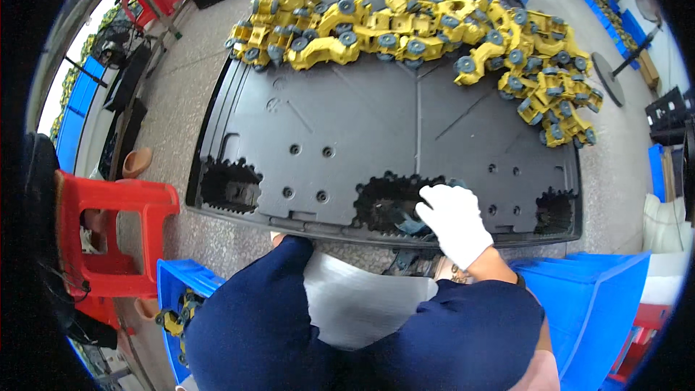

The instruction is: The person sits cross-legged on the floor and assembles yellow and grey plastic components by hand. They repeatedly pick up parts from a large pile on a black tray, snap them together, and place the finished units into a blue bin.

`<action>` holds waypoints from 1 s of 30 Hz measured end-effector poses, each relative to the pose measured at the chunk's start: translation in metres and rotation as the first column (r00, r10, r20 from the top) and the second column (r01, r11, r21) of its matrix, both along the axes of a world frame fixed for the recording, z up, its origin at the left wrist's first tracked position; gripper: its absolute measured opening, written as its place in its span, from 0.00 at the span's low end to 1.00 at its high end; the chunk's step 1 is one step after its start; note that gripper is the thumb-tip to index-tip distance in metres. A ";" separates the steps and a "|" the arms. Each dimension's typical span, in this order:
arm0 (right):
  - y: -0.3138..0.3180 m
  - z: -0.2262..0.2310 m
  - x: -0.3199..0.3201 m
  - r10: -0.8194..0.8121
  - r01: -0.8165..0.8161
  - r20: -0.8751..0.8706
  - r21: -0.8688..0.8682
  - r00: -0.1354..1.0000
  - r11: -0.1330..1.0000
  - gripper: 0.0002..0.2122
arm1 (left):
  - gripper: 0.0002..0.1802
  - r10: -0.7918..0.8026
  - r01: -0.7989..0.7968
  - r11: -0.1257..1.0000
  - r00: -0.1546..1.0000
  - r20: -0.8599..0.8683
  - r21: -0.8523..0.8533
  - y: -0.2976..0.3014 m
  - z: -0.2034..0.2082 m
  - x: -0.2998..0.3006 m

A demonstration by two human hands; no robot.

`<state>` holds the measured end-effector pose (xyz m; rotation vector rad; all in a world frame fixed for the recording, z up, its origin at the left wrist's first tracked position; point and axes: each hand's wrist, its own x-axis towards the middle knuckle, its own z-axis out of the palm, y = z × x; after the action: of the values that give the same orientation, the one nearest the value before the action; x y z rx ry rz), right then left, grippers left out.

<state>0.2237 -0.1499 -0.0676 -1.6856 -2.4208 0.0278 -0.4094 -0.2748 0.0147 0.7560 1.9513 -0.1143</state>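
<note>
White-gloved right hand (455,223) closes its grip on dark parts (394,206) — yellow toy trucks (413,32) heaped well beyond.

A white knit glove covers the right hand (455,223); dark navy trousers cover the legs.

A factory assembly workstation. A large black moulded surface (362,123) carries a heaped row of identical yellow toy vehicles with grey wheels (413,36). Blue plastic bins (601,304) holding further parts stand around it on a speckled concrete floor (181,94), with red plastic stools (116,232) alongside.
</note>
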 end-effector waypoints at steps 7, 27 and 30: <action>0.013 -0.013 -0.004 0.143 -0.116 0.200 -0.145 0.969 0.983 0.04 | 0.11 -0.452 0.398 0.889 0.846 -0.284 -0.227 0.025 -0.006 -0.050; -0.074 -0.132 -0.034 0.231 -0.094 0.175 -0.568 0.957 0.818 0.25 | 0.17 -0.982 0.800 -0.054 0.065 -0.176 0.598 0.300 -0.004 0.324; -0.080 -0.153 -0.026 0.233 -0.201 0.037 -0.389 0.972 0.899 0.16 | 0.17 -0.996 0.853 0.041 0.078 -0.049 0.520 0.292 -0.012 0.333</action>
<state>0.1979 -0.2296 -0.2206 -1.5658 -2.7984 0.5055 -0.0762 0.0173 0.0030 2.2028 0.7328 -0.3494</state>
